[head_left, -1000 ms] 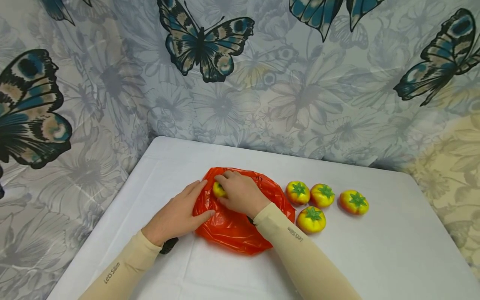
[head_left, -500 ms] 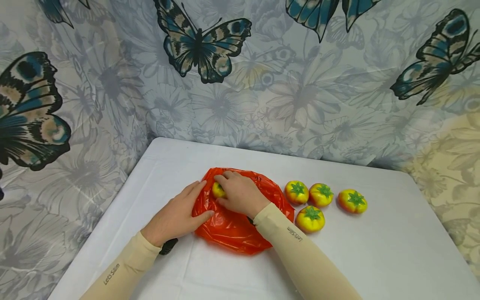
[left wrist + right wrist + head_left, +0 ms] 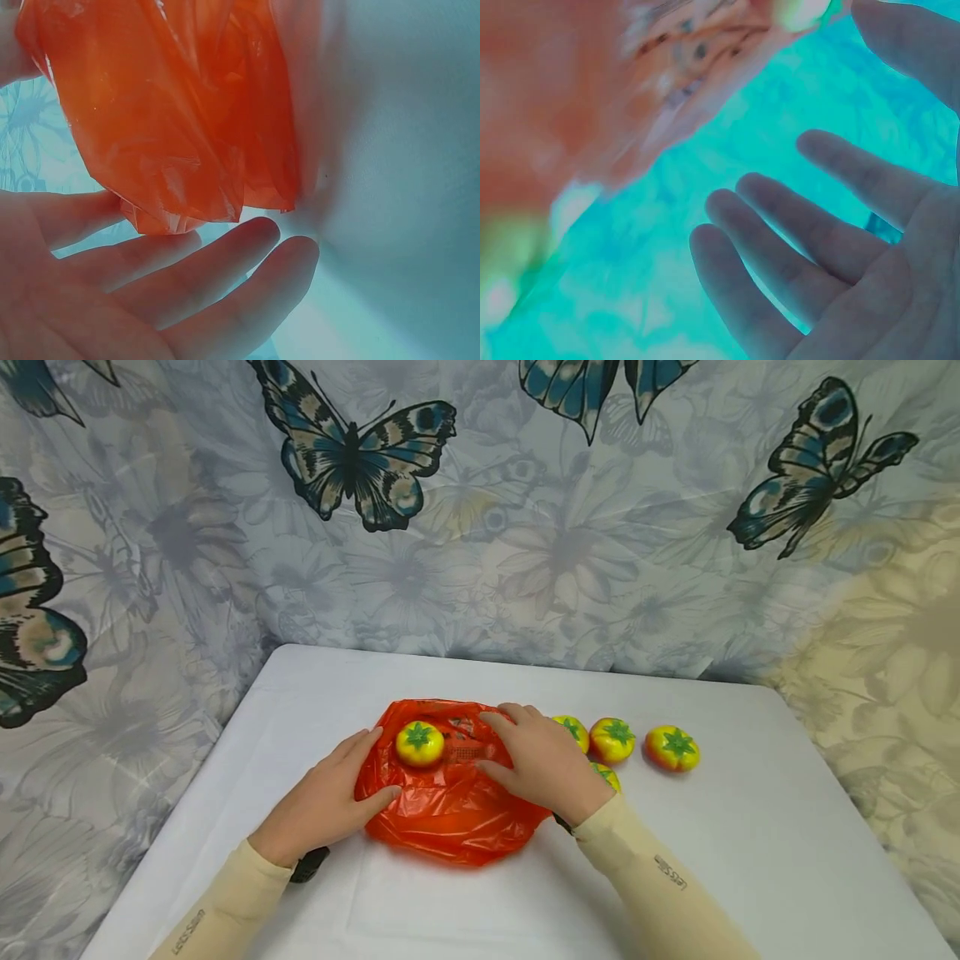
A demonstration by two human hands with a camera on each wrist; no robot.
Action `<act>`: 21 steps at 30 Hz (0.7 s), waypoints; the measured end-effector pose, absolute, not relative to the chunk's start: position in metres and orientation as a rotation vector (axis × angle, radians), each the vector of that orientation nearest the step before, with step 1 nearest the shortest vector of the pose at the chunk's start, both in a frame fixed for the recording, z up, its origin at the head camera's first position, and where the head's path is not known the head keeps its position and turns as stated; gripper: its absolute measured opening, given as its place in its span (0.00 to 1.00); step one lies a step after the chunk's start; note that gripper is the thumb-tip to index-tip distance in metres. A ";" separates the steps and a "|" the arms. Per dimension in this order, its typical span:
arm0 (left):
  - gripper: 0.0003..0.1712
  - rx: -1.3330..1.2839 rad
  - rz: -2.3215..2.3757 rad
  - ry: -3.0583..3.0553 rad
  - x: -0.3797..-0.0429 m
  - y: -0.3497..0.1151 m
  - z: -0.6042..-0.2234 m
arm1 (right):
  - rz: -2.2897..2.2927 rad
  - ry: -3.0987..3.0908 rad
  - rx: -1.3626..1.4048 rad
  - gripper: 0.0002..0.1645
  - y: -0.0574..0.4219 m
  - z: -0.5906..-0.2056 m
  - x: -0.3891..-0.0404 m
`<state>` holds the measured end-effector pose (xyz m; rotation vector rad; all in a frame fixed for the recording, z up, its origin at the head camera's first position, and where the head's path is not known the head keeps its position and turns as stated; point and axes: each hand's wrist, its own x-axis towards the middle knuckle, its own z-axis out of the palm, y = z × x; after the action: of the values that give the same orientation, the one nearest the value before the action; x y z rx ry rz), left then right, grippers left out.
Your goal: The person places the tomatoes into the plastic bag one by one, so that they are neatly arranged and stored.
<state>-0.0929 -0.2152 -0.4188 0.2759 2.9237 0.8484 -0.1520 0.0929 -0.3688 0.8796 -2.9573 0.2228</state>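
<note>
A red plastic bag [image 3: 450,822] lies spread and crumpled on the table. On its back left part sits a yellow tomato [image 3: 420,744] with a green star-shaped top, untouched. My left hand [image 3: 322,806] is at the bag's left edge, fingers spread and extended; in the left wrist view the fingers [image 3: 214,285] lie along the bag's side [image 3: 165,112]. Over the bag's right edge hovers my right hand [image 3: 551,768], holding nothing. The right wrist view shows its fingers [image 3: 810,232] spread apart, away from the bag [image 3: 547,112].
Several more yellow-red tomatoes stand right of the bag: one [image 3: 613,741] behind my right hand, another [image 3: 672,749] farther right, and others [image 3: 572,732] partly hidden by that hand. A white cloth covers the table [image 3: 750,827]. Butterfly-patterned fabric [image 3: 510,568] hangs behind.
My right hand has let go of the tomato on the bag and moved right, uncovering it. The left hand stays by the bag's edge. The head view has turned slightly right.
</note>
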 end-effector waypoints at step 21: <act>0.55 0.323 0.840 2.906 -0.089 -0.211 -0.414 | 0.279 -3.001 0.517 0.41 0.209 -0.394 -0.104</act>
<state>-0.0894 -0.2110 -0.4144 0.3230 2.9060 0.8404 -0.1043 0.2087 -0.3941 0.5170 -3.0007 0.2789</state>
